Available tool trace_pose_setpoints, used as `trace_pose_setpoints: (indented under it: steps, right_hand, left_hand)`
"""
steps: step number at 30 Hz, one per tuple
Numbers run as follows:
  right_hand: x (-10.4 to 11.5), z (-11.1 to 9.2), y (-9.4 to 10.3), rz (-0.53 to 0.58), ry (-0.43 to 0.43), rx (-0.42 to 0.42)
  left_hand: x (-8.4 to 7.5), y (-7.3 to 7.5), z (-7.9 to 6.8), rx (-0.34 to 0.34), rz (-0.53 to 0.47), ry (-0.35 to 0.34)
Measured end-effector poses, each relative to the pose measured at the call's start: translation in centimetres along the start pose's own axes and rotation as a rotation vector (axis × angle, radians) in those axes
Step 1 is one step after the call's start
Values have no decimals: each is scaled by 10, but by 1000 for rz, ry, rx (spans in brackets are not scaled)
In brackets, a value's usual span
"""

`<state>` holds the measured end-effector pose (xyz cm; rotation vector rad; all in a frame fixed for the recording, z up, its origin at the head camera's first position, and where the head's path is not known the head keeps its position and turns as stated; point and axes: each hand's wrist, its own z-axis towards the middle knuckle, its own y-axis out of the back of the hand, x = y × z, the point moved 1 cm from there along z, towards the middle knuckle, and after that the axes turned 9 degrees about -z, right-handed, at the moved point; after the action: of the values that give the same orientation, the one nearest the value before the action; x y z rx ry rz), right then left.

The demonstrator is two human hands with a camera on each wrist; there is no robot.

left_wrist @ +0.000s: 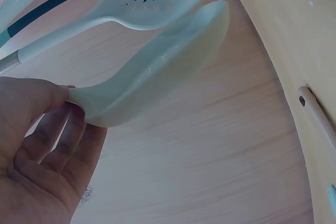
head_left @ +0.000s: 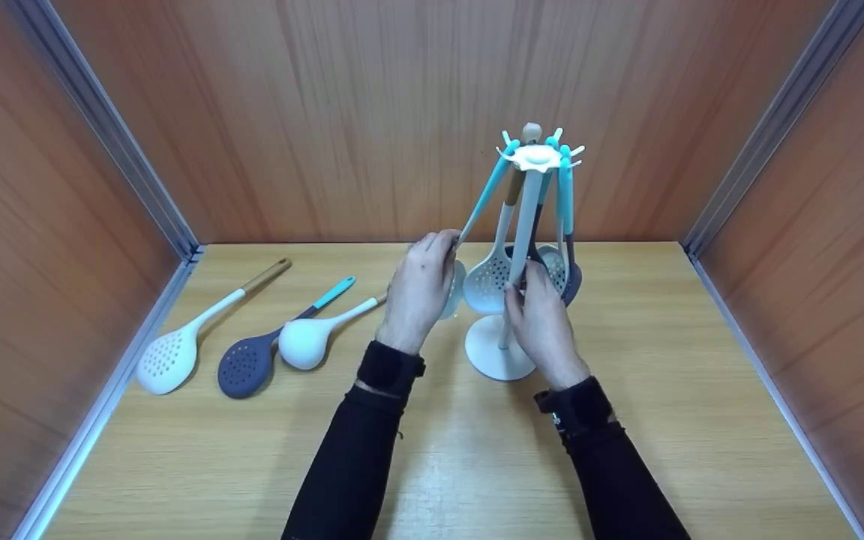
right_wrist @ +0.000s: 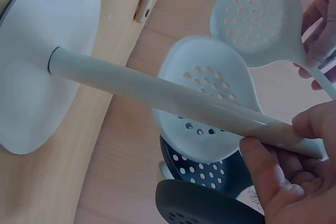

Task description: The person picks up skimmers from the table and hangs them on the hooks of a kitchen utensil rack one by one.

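My left hand (head_left: 421,281) pinches the neck of a pale slotted skimmer (right_wrist: 257,19), whose turquoise handle (head_left: 488,191) slants up to the top of a white utensil stand (head_left: 541,157). In the left wrist view the skimmer's head (left_wrist: 157,72) shows edge-on. Lower on the stand, my right hand (head_left: 544,319) grips the pole (right_wrist: 157,95), which tilts above its round base (head_left: 488,358). A white slotted skimmer (head_left: 487,281) with a brown handle hangs between the hands. Behind the right hand hang dark slotted utensils (right_wrist: 205,203), partly hidden.
Left on the wooden table (head_left: 432,465) lie a white slotted skimmer (head_left: 168,361), a dark slotted skimmer (head_left: 244,367) with a turquoise handle end, and a white ladle (head_left: 303,345). The ladle overlaps the dark skimmer. Wood panels (head_left: 372,112) enclose the back and sides.
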<state>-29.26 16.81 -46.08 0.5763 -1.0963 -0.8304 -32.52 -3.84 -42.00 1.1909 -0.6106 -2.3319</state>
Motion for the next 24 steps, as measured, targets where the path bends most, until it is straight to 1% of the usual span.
trace_pose_setpoints:
  steps: [4,11,20,24]
  right_hand:
    - [0,1,0,7,-9,0]
    - [0,0,-2,-37,5,-23]
    - [2,1,-2,-50,-9,-24]
    - [3,1,-2,-52,-9,-21]
  left_hand:
    - [1,-1,-1,-1,7,-2]
    - [2,-1,-4,-8,18,-17]
    - [9,5,-10,-15,26,1]
    - [14,7,-13,-12,37,32]
